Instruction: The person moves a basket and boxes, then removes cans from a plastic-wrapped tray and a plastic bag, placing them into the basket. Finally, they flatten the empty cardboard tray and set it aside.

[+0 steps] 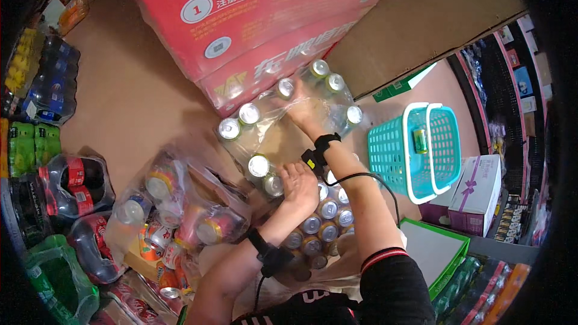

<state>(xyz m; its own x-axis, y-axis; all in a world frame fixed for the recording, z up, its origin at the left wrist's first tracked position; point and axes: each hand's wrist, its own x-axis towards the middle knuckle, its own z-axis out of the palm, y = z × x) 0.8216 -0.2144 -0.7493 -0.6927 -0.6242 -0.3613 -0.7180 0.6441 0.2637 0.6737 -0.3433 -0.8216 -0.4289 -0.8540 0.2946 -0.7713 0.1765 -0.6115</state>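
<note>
A torn shrink-wrapped cardboard tray (pixel 271 137) lies before me with several drink cans standing along its edges. My right hand (pixel 300 104) reaches over the tray's far part, its fingers at a can (pixel 286 87) near the red carton; plastic film partly covers the fingers, so the grip is unclear. My left hand (pixel 300 185) rests palm down at the tray's near edge, fingers spread, beside a silver-topped can (pixel 273 185). Between my forearms, several upright cans (pixel 328 210) stand packed together close to my body.
Large red cartons (pixel 253 22) rise beyond the tray, beside a brown cardboard box (pixel 420 18). At right stands a turquoise basket (pixel 388 153) with a green can (pixel 420 141) inside. Bagged cans (pixel 212 230) and wrapped bottle packs (pixel 81 189) lie at left; shelves line the far right.
</note>
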